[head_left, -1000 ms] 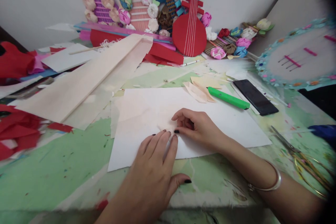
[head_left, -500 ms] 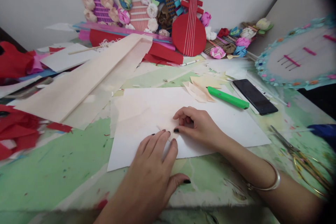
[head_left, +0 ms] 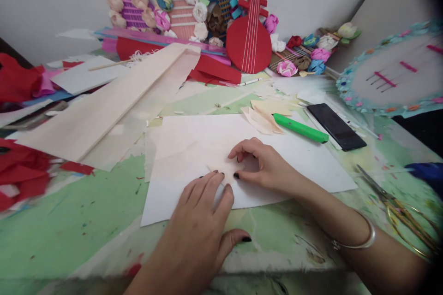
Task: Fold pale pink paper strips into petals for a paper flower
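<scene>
On white sheet [head_left: 311, 161]: cream paper [head_left: 218, 167] between left hand [head_left: 204, 221], right hand [head_left: 266, 168], touching.

Left hand [head_left: 204, 221]: palm down, flat, fingers straight, close together and pointing away from the body; thumb splayed out to the right. Left forearm enters from bottom centre. Right hand [head_left: 266, 166]: enters from lower right, wrist low, fingers loosely curled; thumb and index tips point down, slightly apart, just beside the left fingertips. Nails dark.
</scene>
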Available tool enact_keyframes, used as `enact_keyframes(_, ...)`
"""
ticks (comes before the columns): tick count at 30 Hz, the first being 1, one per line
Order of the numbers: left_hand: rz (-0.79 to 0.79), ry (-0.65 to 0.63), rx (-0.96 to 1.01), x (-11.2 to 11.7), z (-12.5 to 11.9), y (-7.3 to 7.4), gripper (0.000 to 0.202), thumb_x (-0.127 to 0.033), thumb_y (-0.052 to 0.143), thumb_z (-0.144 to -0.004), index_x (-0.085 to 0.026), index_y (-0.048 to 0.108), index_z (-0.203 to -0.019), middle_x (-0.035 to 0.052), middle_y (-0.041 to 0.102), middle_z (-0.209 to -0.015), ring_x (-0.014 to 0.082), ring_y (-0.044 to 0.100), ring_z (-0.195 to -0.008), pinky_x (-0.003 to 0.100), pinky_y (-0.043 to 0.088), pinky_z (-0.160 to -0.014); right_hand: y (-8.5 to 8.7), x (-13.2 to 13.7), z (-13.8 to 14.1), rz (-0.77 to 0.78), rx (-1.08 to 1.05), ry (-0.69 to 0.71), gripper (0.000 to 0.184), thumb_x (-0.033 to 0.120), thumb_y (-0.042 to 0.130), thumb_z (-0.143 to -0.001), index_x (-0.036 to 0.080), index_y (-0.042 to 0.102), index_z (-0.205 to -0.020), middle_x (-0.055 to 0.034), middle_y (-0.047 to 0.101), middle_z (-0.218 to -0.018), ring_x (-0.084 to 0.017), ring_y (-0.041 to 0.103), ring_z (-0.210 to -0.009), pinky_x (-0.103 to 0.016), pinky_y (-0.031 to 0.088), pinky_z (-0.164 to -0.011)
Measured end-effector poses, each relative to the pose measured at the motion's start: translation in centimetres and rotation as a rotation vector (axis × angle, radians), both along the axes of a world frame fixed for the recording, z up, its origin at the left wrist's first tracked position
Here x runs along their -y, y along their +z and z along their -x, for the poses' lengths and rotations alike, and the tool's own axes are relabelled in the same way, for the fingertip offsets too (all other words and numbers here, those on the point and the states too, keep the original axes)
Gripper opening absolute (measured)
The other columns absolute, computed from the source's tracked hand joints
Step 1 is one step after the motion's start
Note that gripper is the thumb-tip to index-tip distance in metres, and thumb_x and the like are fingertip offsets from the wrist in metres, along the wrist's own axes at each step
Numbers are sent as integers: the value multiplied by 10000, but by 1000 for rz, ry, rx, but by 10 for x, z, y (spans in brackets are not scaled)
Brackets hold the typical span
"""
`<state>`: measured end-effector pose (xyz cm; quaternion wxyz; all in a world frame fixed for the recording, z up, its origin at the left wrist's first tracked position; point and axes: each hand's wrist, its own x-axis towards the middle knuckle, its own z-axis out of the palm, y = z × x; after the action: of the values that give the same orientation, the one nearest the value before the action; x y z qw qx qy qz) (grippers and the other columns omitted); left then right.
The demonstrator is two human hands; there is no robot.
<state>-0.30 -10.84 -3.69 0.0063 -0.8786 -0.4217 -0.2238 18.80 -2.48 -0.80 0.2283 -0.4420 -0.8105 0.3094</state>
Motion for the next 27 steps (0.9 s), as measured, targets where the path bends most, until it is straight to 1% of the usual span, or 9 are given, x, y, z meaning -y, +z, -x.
enact_keyframes(5, 22, 26, 5, 0, 1, -1, 510, -522, 542, -852, -107, 552, -1147, 185, 552, -1212, 376, 439, -1195, 550, 422, -936, -4, -4, -4, 56, -39, -95, 252, 64, 600, -701, 179, 634, -923, -3, 589, -816, -155, 536, -816, -290, 411, -743)
enact_keyframes(10, 38, 52, 11, 1, 1, 1, 492, -541, 530, -854, -136, 563, -1131, 162, 569, -1216, 396, 427, -1216, 576, 403, -919, -7, -9, -8, 100, -91, -95, 330, -18, 491, -667, 161, 637, -903, 1, 583, -777, -131, 544, -747, -261, 416, -683)
enact_keyframes(13, 42, 53, 11, 3, 1, 1, 496, -548, 518, -858, -136, 567, -1130, 164, 575, -1218, 409, 423, -1225, 584, 399, -909, -9, -9, -10, 83, -114, -80, 369, -37, 452, -651, 158, 636, -905, 4, 578, -750, -125, 540, -707, -255, 418, -649)
enact_keyframes(16, 27, 54, 6, 3, 2, 0, 497, -539, 496, -874, -131, 563, -1150, 171, 560, -1258, 408, 417, -1245, 584, 392, -918, -9, -7, -12, -6, -154, -65, 362, -33, 450, -663, 159, 642, -902, -11, 599, -791, -133, 545, -725, -267, 431, -657)
enact_keyframes(18, 8, 40, -1, 3, 3, -1, 497, -530, 482, -885, -131, 554, -1173, 165, 545, -1294, 396, 410, -1264, 586, 377, -944, -6, -4, -11, -104, -185, -17, 334, -23, 471, -686, 159, 653, -898, -30, 617, -843, -145, 556, -780, -289, 446, -706)
enact_keyframes(21, 10, -10, -18, 2, 6, -1, 499, -517, 476, -893, -133, 535, -1205, 148, 513, -1348, 369, 380, -1303, 583, 341, -1004, -1, 2, -6, -207, -187, 128, 285, 19, 510, -757, 162, 679, -936, -56, 623, -881, -166, 560, -869, -322, 462, -784)
enact_keyframes(24, 25, -40, -19, 3, 9, 0, 509, -502, 490, -890, -123, 514, -1229, 144, 498, -1362, 352, 346, -1331, 572, 321, -1039, -1, 7, -1, -235, -119, 244, 259, 78, 526, -830, 179, 688, -1005, -75, 620, -921, -168, 546, -893, -315, 479, -771)
enact_keyframes(27, 9, -25, 23, 5, 11, 0, 493, -456, 522, -884, -103, 516, -1229, 166, 506, -1328, 356, 365, -1305, 561, 337, -1033, -4, 8, 1, -239, -69, 281, 226, 132, 530, -874, 161, 689, -1033, -91, 615, -938, -165, 538, -900, -310, 484, -784)
